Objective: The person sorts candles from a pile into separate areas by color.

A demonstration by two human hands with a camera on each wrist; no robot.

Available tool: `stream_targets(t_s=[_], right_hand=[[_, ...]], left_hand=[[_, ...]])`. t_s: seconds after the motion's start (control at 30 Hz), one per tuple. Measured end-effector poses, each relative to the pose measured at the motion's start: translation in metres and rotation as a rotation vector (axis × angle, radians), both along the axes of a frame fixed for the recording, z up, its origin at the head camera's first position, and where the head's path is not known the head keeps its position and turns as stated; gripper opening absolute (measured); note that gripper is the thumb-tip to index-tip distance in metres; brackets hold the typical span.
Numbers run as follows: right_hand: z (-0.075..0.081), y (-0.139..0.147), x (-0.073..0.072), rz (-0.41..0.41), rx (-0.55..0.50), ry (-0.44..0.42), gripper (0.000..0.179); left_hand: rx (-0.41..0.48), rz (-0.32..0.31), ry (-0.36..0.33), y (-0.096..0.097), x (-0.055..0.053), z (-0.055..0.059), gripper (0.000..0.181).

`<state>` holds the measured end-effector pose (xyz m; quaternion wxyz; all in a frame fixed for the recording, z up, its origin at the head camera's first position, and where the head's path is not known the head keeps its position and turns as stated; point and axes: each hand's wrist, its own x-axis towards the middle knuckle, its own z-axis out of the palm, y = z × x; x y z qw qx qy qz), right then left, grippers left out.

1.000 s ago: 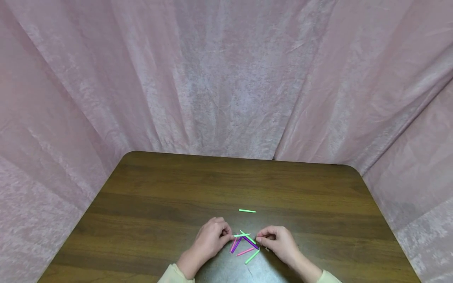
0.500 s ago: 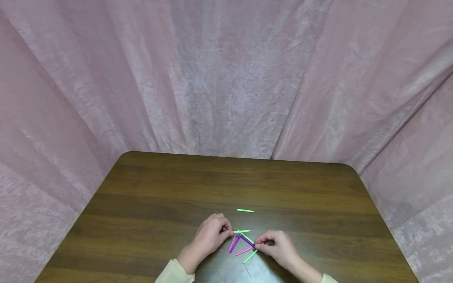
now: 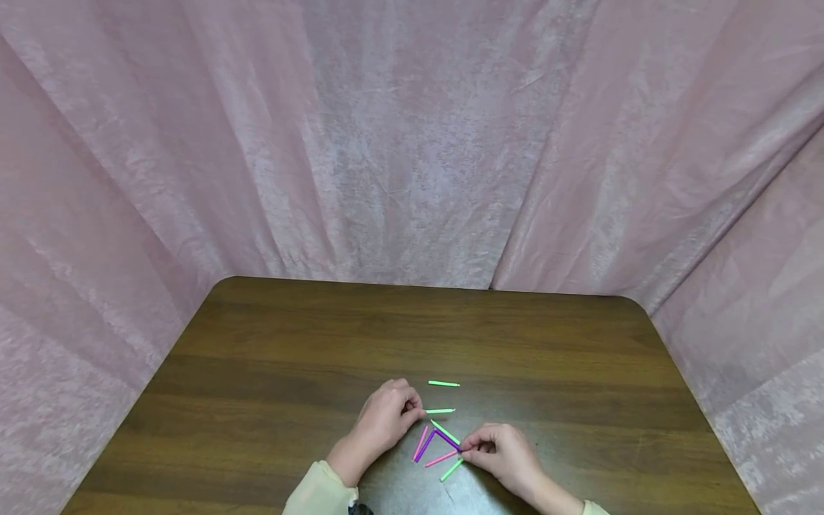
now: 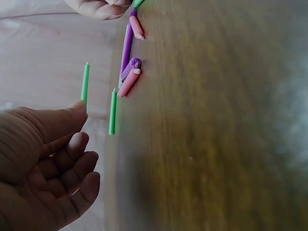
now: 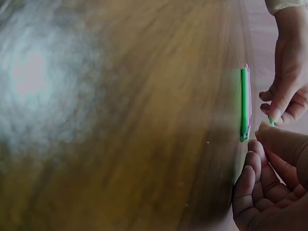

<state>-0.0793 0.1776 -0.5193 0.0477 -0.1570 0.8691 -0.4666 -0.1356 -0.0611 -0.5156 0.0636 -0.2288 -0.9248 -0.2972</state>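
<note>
My left hand [image 3: 388, 415] pinches a thin green candle [image 3: 440, 411] by one end between thumb and forefinger. The left wrist view shows this candle [image 4: 85, 84] raised off the table, its other fingers loosely curled. My right hand [image 3: 498, 454] has thumb and forefinger together at the right end of a purple candle [image 3: 448, 440]; whether they grip it is hidden. Beside it lie a second purple candle [image 3: 425, 445], a pink candle [image 3: 420, 443], another pink candle [image 3: 440, 459], a slanting green candle [image 3: 445, 430] and a lower green candle [image 3: 451, 470].
Farther back on the brown wooden table [image 3: 309, 336] lies a lone green candle [image 3: 444, 383]. Pink curtains [image 3: 412, 143] hang beyond the table's back and sides. A small dark object [image 3: 360, 508] shows beside the left sleeve.
My left hand has moved up and away with its green candle, which no longer crosses the slanting green one. My right hand has come down-left to the purple candle's end.
</note>
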Motion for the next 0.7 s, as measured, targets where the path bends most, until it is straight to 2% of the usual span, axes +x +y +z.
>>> stream_targets(t_s=[0.47, 0.7], right_hand=[[-0.003, 0.000, 0.000, 0.020, 0.003, 0.039, 0.007], [-0.003, 0.000, 0.000, 0.019, 0.015, 0.032, 0.007]], left_hand=[[-0.017, 0.008, -0.018, 0.006, -0.017, -0.003, 0.019], [-0.013, 0.004, -0.013, 0.009, -0.025, -0.004, 0.020]])
